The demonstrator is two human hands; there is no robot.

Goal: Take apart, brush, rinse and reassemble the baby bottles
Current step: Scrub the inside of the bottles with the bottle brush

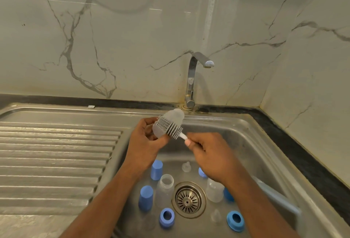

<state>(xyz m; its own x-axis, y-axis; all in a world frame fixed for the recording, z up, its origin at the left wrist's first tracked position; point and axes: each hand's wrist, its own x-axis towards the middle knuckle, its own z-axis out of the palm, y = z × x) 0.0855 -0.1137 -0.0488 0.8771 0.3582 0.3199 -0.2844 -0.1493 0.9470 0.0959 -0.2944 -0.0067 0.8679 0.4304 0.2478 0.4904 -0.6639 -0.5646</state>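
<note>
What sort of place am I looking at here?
Probably a home kitchen: a stainless steel sink with a ribbed draining board, a tap against a marble-look wall, and a baby bottle in the left hand, a brush in the right hand.

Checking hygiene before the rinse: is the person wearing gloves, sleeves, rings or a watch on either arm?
No. The left hand and right hand are bare, without gloves. The left forearm and right forearm are uncovered to the frame's lower edge, so no sleeve shows. No watch, bracelet or ring is visible.

Bare left hand (144, 141), bare right hand (208, 154), bare forearms (106, 196).
</note>
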